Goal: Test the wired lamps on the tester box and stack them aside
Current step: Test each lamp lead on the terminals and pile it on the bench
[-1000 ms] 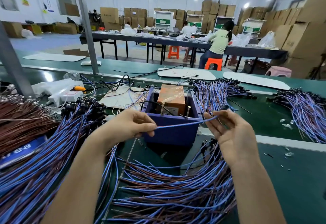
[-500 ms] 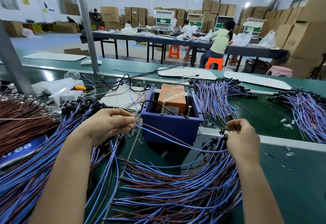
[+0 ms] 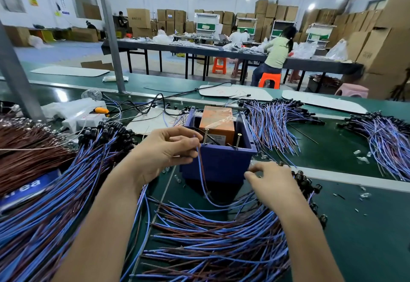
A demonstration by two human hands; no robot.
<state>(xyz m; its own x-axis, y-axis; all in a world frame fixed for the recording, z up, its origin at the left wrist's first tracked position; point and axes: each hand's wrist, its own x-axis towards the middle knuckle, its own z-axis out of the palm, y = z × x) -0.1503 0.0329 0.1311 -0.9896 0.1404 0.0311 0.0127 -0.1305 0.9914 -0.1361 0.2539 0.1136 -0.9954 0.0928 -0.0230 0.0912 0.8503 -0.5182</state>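
The blue tester box [image 3: 218,164] stands mid-table with an orange block [image 3: 217,123] and two upright screws inside. My left hand [image 3: 164,152] pinches the bare ends of one blue-and-brown wired lamp [image 3: 203,184] right by the left screw [image 3: 206,135]. That wire loops down in front of the box and runs right under my right hand [image 3: 274,180]. The right hand's curled fingers pinch at the wire's lamp end, among the black lamp heads of the near pile [image 3: 210,237]; blur hides the exact hold.
A big pile of blue-wired lamps [image 3: 55,197] lies at the left, beside brown wires [image 3: 22,150]. Two more bundles [image 3: 273,124] [image 3: 388,142] lie at the far right. A white power strip [image 3: 84,119] sits left of the box. Small clear caps [image 3: 361,158] dot the green mat.
My left hand rose from the left pile to the box's left screw, carrying the wire ends. My right hand slid a little left, staying low by the lamp heads.
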